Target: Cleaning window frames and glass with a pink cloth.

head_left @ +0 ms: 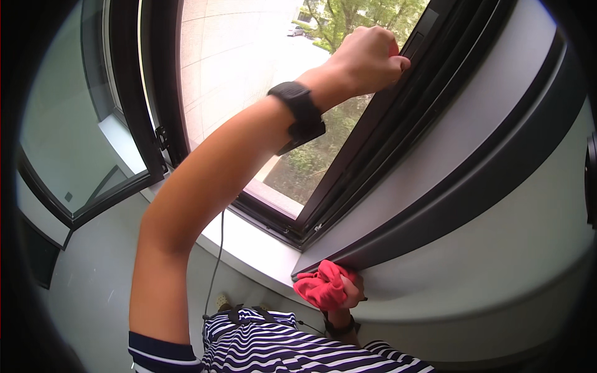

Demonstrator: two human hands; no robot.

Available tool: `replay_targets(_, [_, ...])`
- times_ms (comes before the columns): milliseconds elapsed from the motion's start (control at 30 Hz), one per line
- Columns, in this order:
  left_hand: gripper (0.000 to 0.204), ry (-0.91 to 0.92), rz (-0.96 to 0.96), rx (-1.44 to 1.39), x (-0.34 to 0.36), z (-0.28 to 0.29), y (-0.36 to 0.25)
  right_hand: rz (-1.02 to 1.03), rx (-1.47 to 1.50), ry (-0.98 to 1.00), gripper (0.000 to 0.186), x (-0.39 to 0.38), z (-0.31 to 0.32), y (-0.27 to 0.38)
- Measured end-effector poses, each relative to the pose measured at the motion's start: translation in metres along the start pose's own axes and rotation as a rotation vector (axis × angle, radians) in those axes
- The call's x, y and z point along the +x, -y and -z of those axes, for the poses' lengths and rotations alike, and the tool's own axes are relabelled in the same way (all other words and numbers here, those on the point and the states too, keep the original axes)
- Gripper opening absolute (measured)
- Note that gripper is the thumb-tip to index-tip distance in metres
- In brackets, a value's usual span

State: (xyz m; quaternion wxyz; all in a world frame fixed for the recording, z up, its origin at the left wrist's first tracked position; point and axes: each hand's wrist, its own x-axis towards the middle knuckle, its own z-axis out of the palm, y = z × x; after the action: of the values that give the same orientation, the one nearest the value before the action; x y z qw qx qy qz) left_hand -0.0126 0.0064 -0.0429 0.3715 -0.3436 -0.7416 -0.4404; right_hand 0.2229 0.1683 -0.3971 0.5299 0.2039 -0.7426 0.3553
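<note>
My left arm reaches up across the window [267,81], a black strap on its wrist. My left hand [370,59] is closed against the dark right side of the window frame [429,37]. A small red patch shows between its fingers; what it belongs to is mostly hidden. Low by the sill's right end, my right hand [353,292] grips a crumpled red cloth [323,286]. The cloth is bunched up, close to the lower end of the curved dark grey trim [398,239].
At the left, a dark-framed glass sash [68,124] stands swung inward on its hinge [163,138]. Below the window runs a white sill [249,245]. A thin dark cable [217,267] hangs past it. Pale grey wall panels [472,242] fill the right side.
</note>
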Motion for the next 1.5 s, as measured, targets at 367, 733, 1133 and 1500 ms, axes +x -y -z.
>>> replay_targets(367, [0.008, -0.332, 0.384, 0.353, -0.329, 0.126, -0.035, -0.395, 0.354, 0.322, 0.026, -0.076, 0.019, -0.054])
replay_targets(733, [0.018, -1.032, 0.807, 1.203, -0.609, 0.316, -0.180, -0.683, 1.001, 0.257, 0.025, 0.015, 0.018, -0.005])
replay_targets(1133, [0.049, -0.817, 1.017, 0.947, -0.614, 0.512, -0.031, -0.385, 0.433, 0.039, 0.028, 0.024, -0.008, 0.051])
replay_targets(1500, [0.090, -0.676, 0.902, 0.808, -0.594, 0.731, 0.129, -0.265, 0.041, 0.212, 0.032, -0.030, -0.048, 0.170])
